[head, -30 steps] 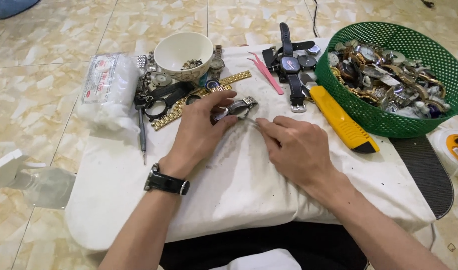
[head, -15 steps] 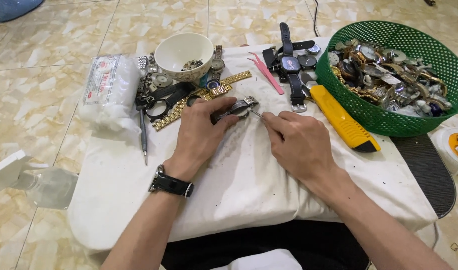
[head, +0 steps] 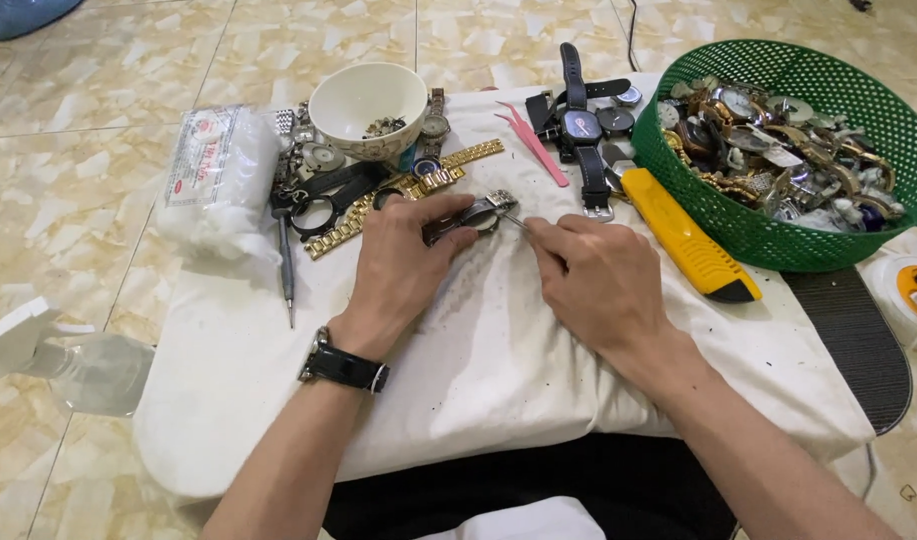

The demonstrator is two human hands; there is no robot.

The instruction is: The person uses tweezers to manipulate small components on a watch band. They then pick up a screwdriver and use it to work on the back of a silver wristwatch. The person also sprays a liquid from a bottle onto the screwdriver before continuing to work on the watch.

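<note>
Two hands meet at the middle of the white-cloth table (head: pixel 279 400) in the head view: the left hand (head: pixel 404 265) pins a silver watch (head: pixel 471 215) against the cloth, and the right hand (head: pixel 594 285) pinches a thin metal tool (head: pixel 513 221) whose tip touches the watch. Far right stands a green basket (head: pixel 779 240) of watches, with a yellow utility knife (head: pixel 687 238) beside it. My judgement: if the tool tip skids off the metal, it could scratch the watch or jab the left fingers.

A bowl (head: pixel 369 108) is set behind the left hand (head: pixel 404 265); a utility knife (head: pixel 687 236) is laid right of the right hand (head: pixel 594 285), before a basket (head: pixel 769 240).
</note>
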